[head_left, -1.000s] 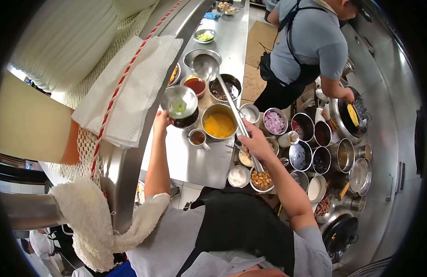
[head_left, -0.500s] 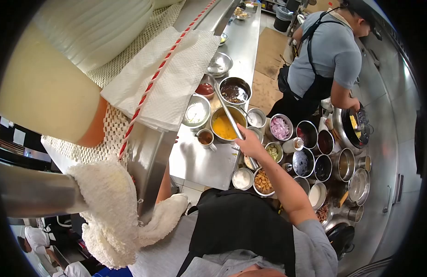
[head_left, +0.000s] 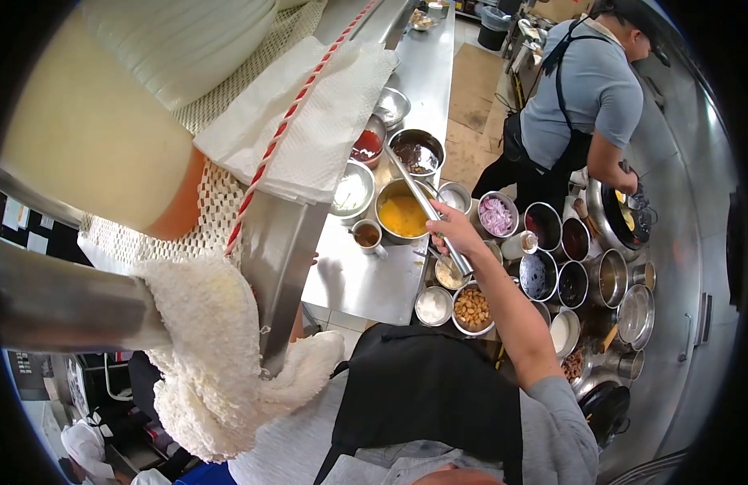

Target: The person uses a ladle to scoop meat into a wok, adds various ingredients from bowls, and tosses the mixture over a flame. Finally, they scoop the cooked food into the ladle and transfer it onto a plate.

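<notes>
Long steel ladle (head_left: 414, 187) slants 11-to-5 o'clock over round steel bowl of yellow liquid (head_left: 402, 217); right hand (head_left: 455, 230) wrapped tight low on handle, likely for reach; left hand hidden behind steel shelf (head_left: 285, 234), cannot tell grip

Right arm (head_left: 511, 315) stretched forward, elbow nearly straight, short sleeve at shoulder. Right hand (head_left: 456, 228) closed in firm grip, knuckles up. Left forearm (head_left: 298, 320) raised, only strip showing; I can't see left hand

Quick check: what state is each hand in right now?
Left hand: hidden behind the shelf, cannot be told.
Right hand: fingers closed on the ladle handle.
</notes>
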Tool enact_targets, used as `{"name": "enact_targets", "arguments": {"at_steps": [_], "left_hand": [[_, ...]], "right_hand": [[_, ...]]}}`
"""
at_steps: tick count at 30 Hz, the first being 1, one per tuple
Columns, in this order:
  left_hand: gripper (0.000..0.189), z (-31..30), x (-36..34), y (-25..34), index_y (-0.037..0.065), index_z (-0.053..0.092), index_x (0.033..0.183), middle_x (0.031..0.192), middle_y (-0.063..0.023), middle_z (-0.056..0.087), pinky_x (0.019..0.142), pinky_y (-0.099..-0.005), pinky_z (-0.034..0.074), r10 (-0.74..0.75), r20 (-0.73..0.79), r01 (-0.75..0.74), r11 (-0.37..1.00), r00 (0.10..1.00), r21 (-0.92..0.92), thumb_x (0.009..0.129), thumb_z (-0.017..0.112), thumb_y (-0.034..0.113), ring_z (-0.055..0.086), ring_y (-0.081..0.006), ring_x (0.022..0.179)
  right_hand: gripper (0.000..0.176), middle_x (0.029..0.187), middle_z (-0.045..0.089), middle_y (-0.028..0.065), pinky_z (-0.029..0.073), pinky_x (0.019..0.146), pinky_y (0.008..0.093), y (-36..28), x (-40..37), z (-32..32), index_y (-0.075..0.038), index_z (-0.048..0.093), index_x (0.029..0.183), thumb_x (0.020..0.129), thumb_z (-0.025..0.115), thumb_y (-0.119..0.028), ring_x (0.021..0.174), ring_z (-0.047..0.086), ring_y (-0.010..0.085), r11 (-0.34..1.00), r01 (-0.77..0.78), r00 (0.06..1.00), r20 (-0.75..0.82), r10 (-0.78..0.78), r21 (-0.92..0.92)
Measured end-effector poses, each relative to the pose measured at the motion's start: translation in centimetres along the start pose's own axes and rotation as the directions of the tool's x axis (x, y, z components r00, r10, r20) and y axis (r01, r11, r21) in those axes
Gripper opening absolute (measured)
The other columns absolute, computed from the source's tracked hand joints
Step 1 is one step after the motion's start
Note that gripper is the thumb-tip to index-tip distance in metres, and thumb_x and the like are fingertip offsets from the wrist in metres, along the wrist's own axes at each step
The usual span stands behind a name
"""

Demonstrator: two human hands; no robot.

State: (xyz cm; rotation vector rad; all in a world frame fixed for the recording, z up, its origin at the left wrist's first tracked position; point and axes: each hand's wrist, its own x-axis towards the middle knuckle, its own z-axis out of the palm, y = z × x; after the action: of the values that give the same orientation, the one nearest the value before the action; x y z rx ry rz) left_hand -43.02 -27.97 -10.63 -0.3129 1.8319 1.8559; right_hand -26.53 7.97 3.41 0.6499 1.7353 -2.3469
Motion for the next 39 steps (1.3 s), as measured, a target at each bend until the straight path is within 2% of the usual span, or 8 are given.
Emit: {"name": "enact_targets", "arguments": {"at_steps": [10,12,13,16,18,21,23,39], "left_hand": [[0.022,0.0,-1.0,-1.7,0.01,0.053,0.104,0.095,-0.0089,0.066,0.063,-0.0326,0.052,-0.012,0.063,0.011,1.0,0.998,0.018,0.089,0.062,0.023,0.065,-0.0192,0.074],[0.024,0.1,-1.0,-1.9,0.009,0.053,0.105,0.095,-0.0088,0.065,0.063,-0.0323,0.053,-0.012,0.068,0.011,1.0,0.998,0.023,0.09,0.063,0.024,0.065,-0.0189,0.073],[0.024,0.1,-1.1,-2.0,0.009,0.053,0.105,0.094,-0.0087,0.065,0.062,-0.0323,0.053,-0.007,0.081,0.005,0.999,0.997,0.032,0.09,0.063,0.023,0.065,-0.0188,0.073],[0.023,0.4,-1.5,-1.6,0.008,0.053,0.106,0.094,-0.0086,0.065,0.062,-0.0321,0.052,0.0,0.085,-0.005,0.998,0.996,0.058,0.091,0.063,0.023,0.065,-0.0185,0.073],[0.023,0.5,-1.7,-1.5,0.007,0.053,0.106,0.094,-0.0084,0.065,0.062,-0.0321,0.052,-0.001,0.077,-0.005,0.997,0.997,0.077,0.091,0.063,0.022,0.065,-0.0182,0.073],[0.023,0.2,-1.9,-1.6,0.007,0.053,0.106,0.094,-0.0083,0.065,0.061,-0.032,0.052,0.004,0.093,-0.013,0.996,0.996,0.088,0.091,0.063,0.022,0.064,-0.0178,0.072],[0.023,0.2,-2.0,-1.6,0.008,0.054,0.106,0.094,-0.0081,0.065,0.061,-0.0318,0.052,0.005,0.094,-0.014,0.995,0.996,0.096,0.092,0.062,0.023,0.064,-0.0176,0.072],[0.021,-0.9,-3.2,-1.7,0.008,0.054,0.106,0.093,-0.0072,0.065,0.06,-0.0305,0.052,0.0,0.096,-0.011,0.993,0.995,0.115,0.092,0.063,0.021,0.065,-0.017,0.073]], "right_hand": [[0.067,0.07,0.054,0.0049,0.038,0.037,0.0268,-0.3,-1.1,1.5,-0.003,0.03,0.149,0.087,0.058,-0.005,0.046,0.045,0.0088,0.914,0.057,0.988,-0.112,-0.111,-0.401],[0.065,0.085,0.063,0.0121,0.048,0.052,0.0305,-0.3,-1.4,2.1,0.0,0.036,0.145,0.086,0.059,-0.009,0.057,0.057,0.0153,0.813,0.023,0.981,-0.142,-0.13,-0.582],[0.063,0.105,0.066,0.0181,0.051,0.074,0.0323,0.9,-0.6,1.7,0.001,0.039,0.143,0.085,0.059,-0.01,0.079,0.064,0.0228,0.709,0.151,0.95,-0.097,-0.296,-0.689],[0.062,0.118,0.063,0.0222,0.046,0.091,0.0331,0.4,-1.1,2.5,0.002,0.04,0.142,0.084,0.059,-0.009,0.099,0.062,0.027,0.737,0.033,0.975,-0.141,-0.173,-0.675],[0.062,0.104,0.065,0.0187,0.052,0.074,0.0322,1.5,-0.3,1.8,0.001,0.039,0.143,0.084,0.059,-0.009,0.08,0.064,0.0217,0.728,0.138,0.961,-0.088,-0.263,-0.671],[0.065,0.085,0.061,0.0113,0.05,0.053,0.029,0.3,-0.4,2.1,-0.001,0.035,0.146,0.086,0.059,-0.007,0.061,0.057,0.0148,0.86,0.004,0.996,-0.073,-0.048,-0.511],[0.065,0.073,0.052,0.0042,0.04,0.039,0.0235,0.0,0.1,2.1,-0.002,0.031,0.147,0.088,0.058,-0.005,0.051,0.048,0.0083,0.991,-0.005,0.999,-0.048,-0.002,-0.134],[0.039,0.082,0.05,0.0071,0.037,0.04,0.0193,-2.6,0.1,2.6,-0.005,0.041,0.129,0.093,0.055,-0.005,0.057,0.046,0.0095,0.878,-0.022,0.997,0.077,-0.017,0.478]]}}
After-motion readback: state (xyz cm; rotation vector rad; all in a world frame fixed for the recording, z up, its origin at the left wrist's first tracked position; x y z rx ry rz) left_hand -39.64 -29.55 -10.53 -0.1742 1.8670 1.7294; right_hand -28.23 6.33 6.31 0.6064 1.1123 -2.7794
